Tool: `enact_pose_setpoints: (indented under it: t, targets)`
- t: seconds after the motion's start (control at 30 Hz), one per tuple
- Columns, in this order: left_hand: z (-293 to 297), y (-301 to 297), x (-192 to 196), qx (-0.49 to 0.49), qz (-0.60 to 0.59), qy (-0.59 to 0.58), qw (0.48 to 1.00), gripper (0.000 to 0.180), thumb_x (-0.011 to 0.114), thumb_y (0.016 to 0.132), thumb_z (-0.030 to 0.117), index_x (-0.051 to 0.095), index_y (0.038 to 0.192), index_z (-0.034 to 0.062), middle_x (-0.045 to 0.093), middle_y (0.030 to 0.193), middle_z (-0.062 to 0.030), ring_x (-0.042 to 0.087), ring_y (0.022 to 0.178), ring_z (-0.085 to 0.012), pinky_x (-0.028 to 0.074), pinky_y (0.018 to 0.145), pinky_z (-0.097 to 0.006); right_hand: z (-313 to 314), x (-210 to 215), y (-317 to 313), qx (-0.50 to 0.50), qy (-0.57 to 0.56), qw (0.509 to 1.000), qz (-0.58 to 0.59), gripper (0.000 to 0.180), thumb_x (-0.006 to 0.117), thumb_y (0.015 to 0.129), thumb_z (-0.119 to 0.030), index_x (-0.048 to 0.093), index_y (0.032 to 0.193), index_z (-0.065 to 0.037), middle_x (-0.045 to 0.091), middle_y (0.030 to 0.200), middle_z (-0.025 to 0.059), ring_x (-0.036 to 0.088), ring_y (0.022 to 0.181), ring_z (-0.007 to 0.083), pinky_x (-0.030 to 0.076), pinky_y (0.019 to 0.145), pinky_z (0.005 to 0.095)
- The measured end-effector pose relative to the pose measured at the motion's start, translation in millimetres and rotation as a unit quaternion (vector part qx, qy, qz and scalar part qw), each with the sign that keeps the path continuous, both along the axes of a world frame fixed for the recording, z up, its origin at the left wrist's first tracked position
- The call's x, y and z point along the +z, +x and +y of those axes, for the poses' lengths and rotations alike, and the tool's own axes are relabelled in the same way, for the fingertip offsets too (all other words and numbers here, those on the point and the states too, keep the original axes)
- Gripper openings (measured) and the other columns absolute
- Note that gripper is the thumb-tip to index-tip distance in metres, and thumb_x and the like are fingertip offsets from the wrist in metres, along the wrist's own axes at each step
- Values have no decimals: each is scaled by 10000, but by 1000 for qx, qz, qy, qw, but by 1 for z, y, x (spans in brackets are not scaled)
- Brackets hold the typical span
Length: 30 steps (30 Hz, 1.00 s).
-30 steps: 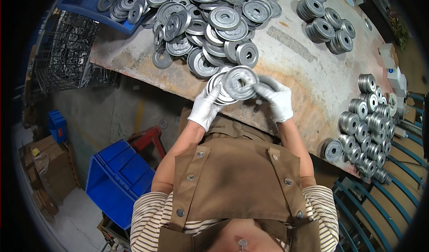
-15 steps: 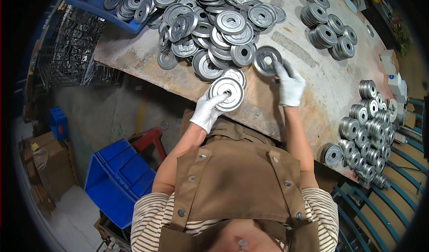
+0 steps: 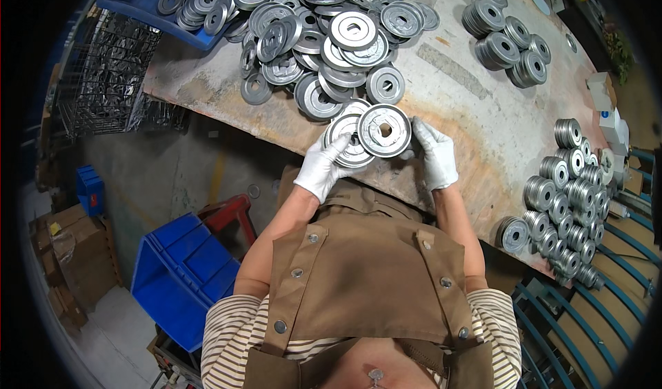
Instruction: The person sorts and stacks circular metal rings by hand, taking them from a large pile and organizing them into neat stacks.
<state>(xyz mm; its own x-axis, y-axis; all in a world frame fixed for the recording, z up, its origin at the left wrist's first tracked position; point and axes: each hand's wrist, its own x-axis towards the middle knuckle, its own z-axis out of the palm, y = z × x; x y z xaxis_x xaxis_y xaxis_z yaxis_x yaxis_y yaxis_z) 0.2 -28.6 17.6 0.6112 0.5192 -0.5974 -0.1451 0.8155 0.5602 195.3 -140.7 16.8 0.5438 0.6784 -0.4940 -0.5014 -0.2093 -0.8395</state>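
Note:
My left hand (image 3: 323, 166), in a white glove, is closed on a metal disc (image 3: 346, 151) with a hole in its middle, the thumb across its face. In my gloved right hand (image 3: 436, 156) a second metal disc (image 3: 385, 131) is gripped by its right edge; it overlaps the first disc's right side. Both are held over the table's near edge. Just beyond them another disc (image 3: 356, 106) shows in part. A large loose heap of metal discs (image 3: 317, 44) lies past my hands, with one disc (image 3: 385, 84) at its near right edge.
Disc stacks stand on the table (image 3: 476, 161): one group (image 3: 498, 53) at the far right, many smaller stacks (image 3: 569, 206) at the right edge. A blue bin (image 3: 148, 17) sits far left. Below are another blue bin (image 3: 183, 272), a red stool (image 3: 231, 217) and cartons (image 3: 83, 251).
My right hand has brought its disc from beside the heap toward me, down and left, against the disc in my left hand. The left hand has barely moved.

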Motion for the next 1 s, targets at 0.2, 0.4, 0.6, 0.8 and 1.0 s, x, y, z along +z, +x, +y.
enact_pose_setpoints:
  t: [0.2,0.4,0.6,0.8,1.0]
  targets:
    - [0,-2,-4,16,3,10,1000,413,567,978,182,472,1350,31,606,1232,-124,649,1065,-257,596,836,-449,1,-1,-1,27,35,995,94,407,588,973,-321,628,1140,48,689,871,96,640,661,144,516,566,252]
    - [0,-2,-5,13,-6,12,1000,433,569,976,179,452,1365,29,592,1264,-134,642,1084,-264,593,845,-451,-1,-7,-1,25,53,991,120,438,598,965,-337,608,1173,49,691,895,106,649,674,144,524,567,257]
    - [0,-2,-7,10,-12,19,1000,433,563,979,177,448,1370,31,591,1267,-131,641,1086,-265,592,845,-452,-3,-8,-2,33,32,994,94,439,628,943,-261,580,1235,62,694,914,130,650,643,170,520,541,275]
    - [1,-3,-11,16,-6,11,1000,428,562,979,167,449,1370,33,594,1263,-126,641,1087,-263,591,843,-456,0,-4,-4,38,15,997,68,421,655,916,-176,577,1244,74,698,906,132,646,636,174,514,543,280]
    - [1,-1,-9,12,-8,16,1000,449,586,969,188,449,1370,38,597,1258,-120,645,1075,-256,591,836,-440,2,-3,-6,30,16,998,58,412,661,913,-174,585,1232,77,697,884,130,639,625,166,505,537,275]
